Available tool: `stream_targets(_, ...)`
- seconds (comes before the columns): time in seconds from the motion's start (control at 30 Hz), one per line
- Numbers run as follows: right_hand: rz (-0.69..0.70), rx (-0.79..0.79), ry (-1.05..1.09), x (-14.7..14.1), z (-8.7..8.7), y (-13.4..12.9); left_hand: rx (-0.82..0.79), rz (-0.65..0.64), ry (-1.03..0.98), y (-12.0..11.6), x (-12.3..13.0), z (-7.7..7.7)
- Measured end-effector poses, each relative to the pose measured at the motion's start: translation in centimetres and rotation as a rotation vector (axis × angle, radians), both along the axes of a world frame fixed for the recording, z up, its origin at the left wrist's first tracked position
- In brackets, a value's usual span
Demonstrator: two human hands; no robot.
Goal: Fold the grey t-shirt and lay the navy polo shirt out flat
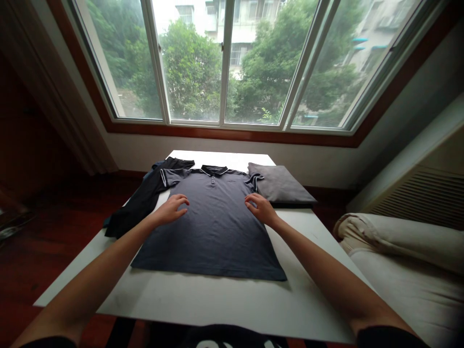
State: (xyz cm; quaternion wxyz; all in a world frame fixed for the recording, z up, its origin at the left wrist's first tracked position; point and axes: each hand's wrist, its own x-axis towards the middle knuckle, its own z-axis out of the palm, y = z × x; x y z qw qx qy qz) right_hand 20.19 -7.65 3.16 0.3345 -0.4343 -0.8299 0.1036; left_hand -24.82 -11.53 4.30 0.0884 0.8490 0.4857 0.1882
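Observation:
A dark grey polo shirt (pixel 213 232) lies spread flat, front side up, its black collar pointing toward the window and its hem toward me. My left hand (pixel 173 209) is over the shirt's left side, fingers apart and slightly curled, holding nothing. Over the opposite side is my right hand (pixel 260 208), also empty with its fingers loosely bent. Whether the fingertips touch the cloth I cannot tell. The shirt's right sleeve looks bunched beside a folded grey cloth item.
The shirt rests on a white table (pixel 217 299). Dark trousers (pixel 139 203) lie along its left edge. A folded grey cloth item (pixel 281 183) sits at the back right. A cream sofa (pixel 406 251) stands to the right, and a window (pixel 224 63) is beyond the table.

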Motion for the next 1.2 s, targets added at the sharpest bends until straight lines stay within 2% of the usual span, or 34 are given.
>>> stream_targets(0.17,-0.095,-0.036,-0.098,-3.7,-1.6,6.2,0.028,0.069,0.07,5.5,2.9,-2.6)
stream_targets(0.3,-0.145,-0.08,-0.209,-4.4,-2.6,9.7,-0.01,0.273,0.147,8.8,4.4,-4.4)
stream_targets(0.47,-0.269,-0.226,-0.378,-3.4,-4.0,12.0,-0.061,0.611,0.182,10.5,4.0,-5.8)
stream_targets(0.57,-0.3,-0.281,-0.416,-3.2,-4.9,12.5,-0.063,0.707,0.194,10.7,2.6,-6.4)
stream_targets(0.8,-0.322,-0.286,-0.397,-2.7,-5.4,12.4,-0.091,0.705,0.224,10.4,0.4,-7.1)
stream_targets(1.07,-0.275,-0.254,-0.406,-1.9,-4.8,11.7,-0.046,0.667,0.21,9.7,0.0,-6.9)
stream_targets(1.2,-0.234,-0.205,-0.435,-2.0,-4.6,11.0,-0.008,0.58,0.211,9.2,0.1,-7.0)
